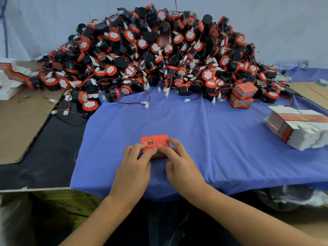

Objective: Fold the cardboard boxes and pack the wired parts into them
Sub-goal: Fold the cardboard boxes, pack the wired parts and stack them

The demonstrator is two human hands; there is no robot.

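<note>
A small red cardboard box (154, 140) with "ST" printed on its top sits on the blue cloth (204, 139) near the table's front. My left hand (135, 162) and my right hand (177, 158) both hold it, fingertips meeting on its near top edge, thumbs at its near side. Behind it rises a big heap of black-and-red round wired parts (159, 55) with white connectors. Two folded red boxes (243, 95) are stacked at the heap's right foot. A stack of flat unfolded boxes (300, 128) lies at the right.
Brown cardboard sheet (23, 119) covers the left of the table, with another pile of flat boxes (10, 79) at its far left. A plastic bottle (292, 65) lies at the back right. A dark strip of table (53, 157) shows left of the cloth.
</note>
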